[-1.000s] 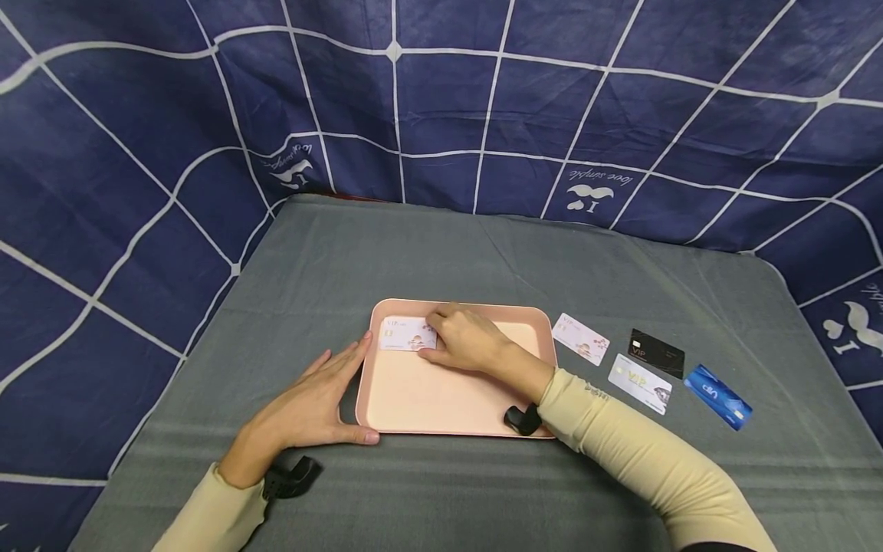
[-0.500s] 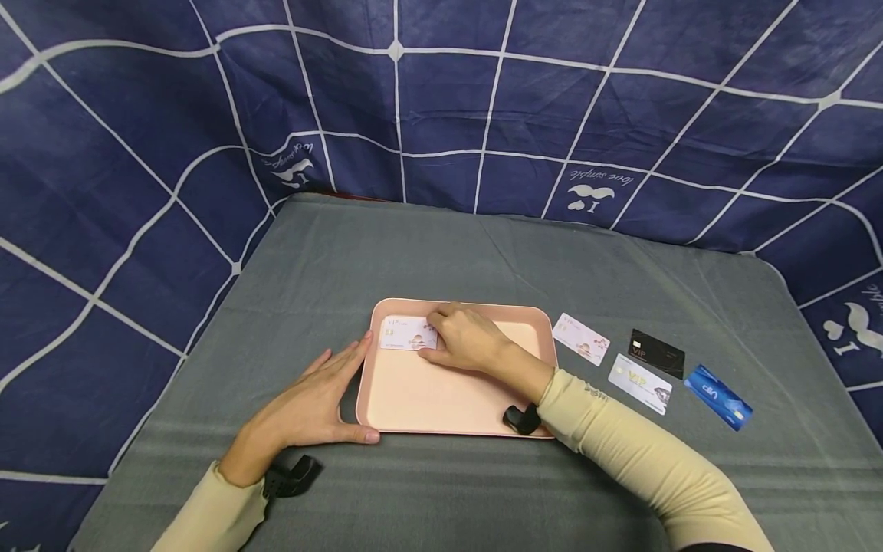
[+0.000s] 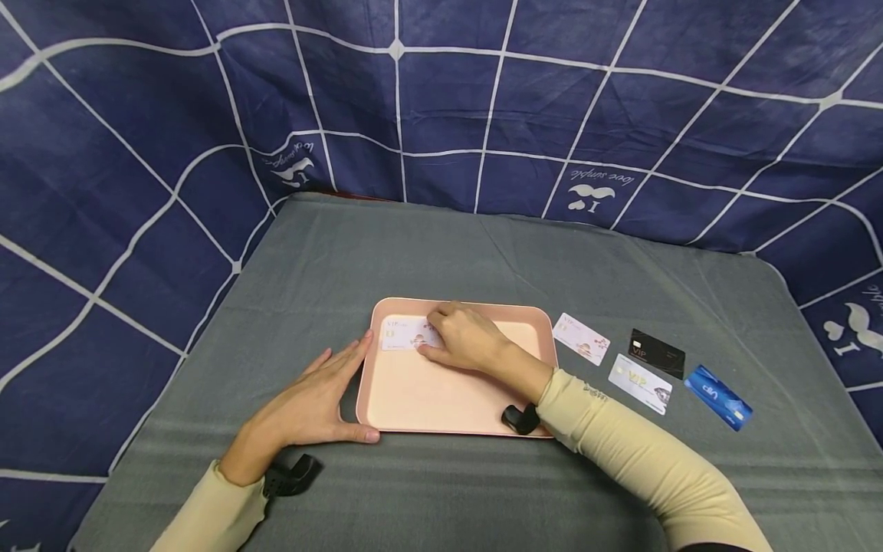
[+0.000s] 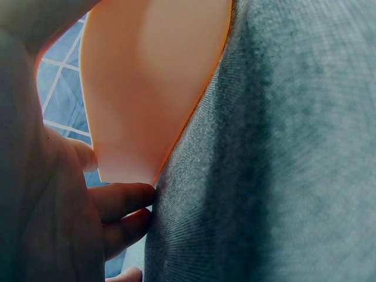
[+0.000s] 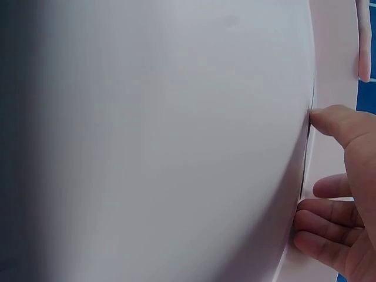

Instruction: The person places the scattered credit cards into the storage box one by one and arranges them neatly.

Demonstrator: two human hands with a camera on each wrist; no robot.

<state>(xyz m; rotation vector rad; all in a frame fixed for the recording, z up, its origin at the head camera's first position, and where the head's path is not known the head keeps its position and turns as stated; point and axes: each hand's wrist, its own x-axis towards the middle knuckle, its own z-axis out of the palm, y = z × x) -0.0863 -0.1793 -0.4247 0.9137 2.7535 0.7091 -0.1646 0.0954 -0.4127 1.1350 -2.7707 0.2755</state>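
Inside the pink tray (image 3: pixel 428 406), a white VIP card (image 3: pixel 400 335) with red flowers lies flat in the far left corner. My right hand (image 3: pixel 471 337) pinches its right end, thumb at the near edge and fingers toward the far edge; the fingers cover that end. In the right wrist view, the thumb (image 5: pixel 338 120) meets a thin dark edge low in the tray. My left hand (image 3: pixel 310 402) lies along the tray's left side with fingers straight and thumb spread by the near left corner. Its fingertips (image 4: pixel 141 192) touch or nearly touch the tray wall in the left wrist view.
Right of the tray, on the grey cloth (image 3: pixel 441 491), lie a flowered white card (image 3: pixel 581 339), a black card (image 3: pixel 656 353), a white card with gold lettering (image 3: pixel 640 382) and a blue card (image 3: pixel 718 396). A blue gridded curtain (image 3: pixel 441 100) rises behind.
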